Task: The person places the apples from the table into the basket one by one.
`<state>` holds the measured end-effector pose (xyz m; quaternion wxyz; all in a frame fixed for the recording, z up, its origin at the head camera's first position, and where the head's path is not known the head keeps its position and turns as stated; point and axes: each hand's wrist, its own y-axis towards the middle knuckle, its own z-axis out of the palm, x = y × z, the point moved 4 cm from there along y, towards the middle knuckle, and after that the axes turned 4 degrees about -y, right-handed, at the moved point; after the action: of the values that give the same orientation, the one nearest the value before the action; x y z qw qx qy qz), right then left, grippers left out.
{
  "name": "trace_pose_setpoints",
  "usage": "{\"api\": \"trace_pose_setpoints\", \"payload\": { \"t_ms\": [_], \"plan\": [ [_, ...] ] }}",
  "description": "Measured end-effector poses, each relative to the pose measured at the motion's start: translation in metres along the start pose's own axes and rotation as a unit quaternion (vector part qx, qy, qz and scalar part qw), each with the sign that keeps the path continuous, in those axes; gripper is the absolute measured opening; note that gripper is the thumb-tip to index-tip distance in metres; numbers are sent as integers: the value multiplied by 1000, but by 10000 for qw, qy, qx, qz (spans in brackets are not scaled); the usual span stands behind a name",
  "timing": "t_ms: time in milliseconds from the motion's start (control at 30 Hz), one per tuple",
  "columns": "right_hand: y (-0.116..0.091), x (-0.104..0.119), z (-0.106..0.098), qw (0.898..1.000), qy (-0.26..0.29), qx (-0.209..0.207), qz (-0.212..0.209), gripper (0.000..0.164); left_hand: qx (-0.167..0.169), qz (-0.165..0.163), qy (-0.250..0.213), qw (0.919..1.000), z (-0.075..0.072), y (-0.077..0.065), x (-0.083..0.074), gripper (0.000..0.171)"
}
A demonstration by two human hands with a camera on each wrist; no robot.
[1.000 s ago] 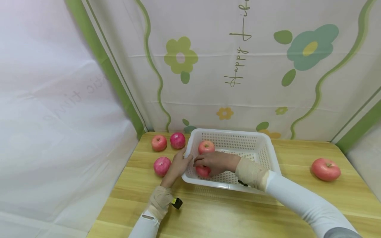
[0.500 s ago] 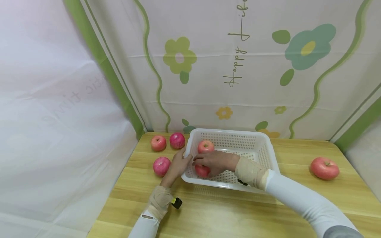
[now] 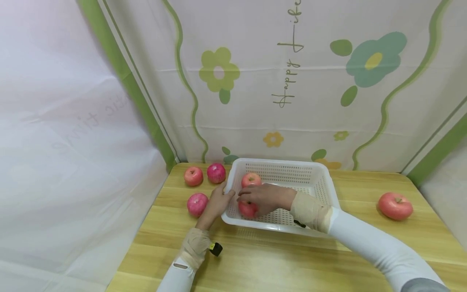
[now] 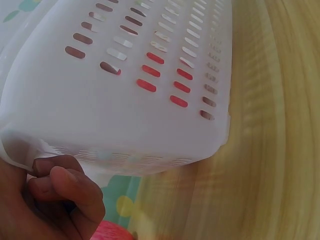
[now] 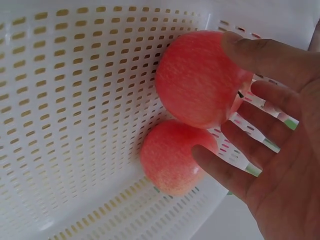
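Observation:
A white perforated plastic basket (image 3: 281, 229) stands on the table, and my left hand (image 3: 218, 201) grips its left rim with curled fingers. Inside, my right hand (image 3: 268, 197) is over the nearer red apple (image 3: 247, 209). The right wrist view shows that hand's fingers spread around this apple (image 5: 200, 80), with the thumb's tip at its side. Behind it in the basket's left end sits a second apple (image 3: 251, 179); the little finger's tip overlaps this one (image 5: 172, 157) in the right wrist view. Red patches of apple show through the basket's slots in the left wrist view.
Left of the basket lie a red apple (image 3: 193, 176), a deep pink apple (image 3: 216, 173) and a paler pink one (image 3: 197, 204). A larger apple (image 3: 395, 206) sits at the right side of the wooden table (image 3: 284, 263). A printed curtain (image 3: 255, 117) hangs right behind the table.
My right hand has shifted very slightly right over the nearer apple. The left hand stays on the rim, and the head view has moved a little.

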<state>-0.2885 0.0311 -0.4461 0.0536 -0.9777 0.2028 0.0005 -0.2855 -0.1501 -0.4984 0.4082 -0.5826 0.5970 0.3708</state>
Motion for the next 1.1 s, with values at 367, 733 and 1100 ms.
{"api": "trace_pose_setpoints", "payload": {
  "t_ms": [367,733,1100],
  "plan": [
    [-16,-4,-8,9985,-97,-507,-204,58,-7,2,-132,9999,1,1,1,59],
    [-31,-11,-11,9996,109,-52,261,69,17,-90,-264,9996,0,-1,2,58],
    [-53,-19,-14,9968,349,136,710,74,-2,-90,-283,9996,0,0,2,58]
  ]
}}
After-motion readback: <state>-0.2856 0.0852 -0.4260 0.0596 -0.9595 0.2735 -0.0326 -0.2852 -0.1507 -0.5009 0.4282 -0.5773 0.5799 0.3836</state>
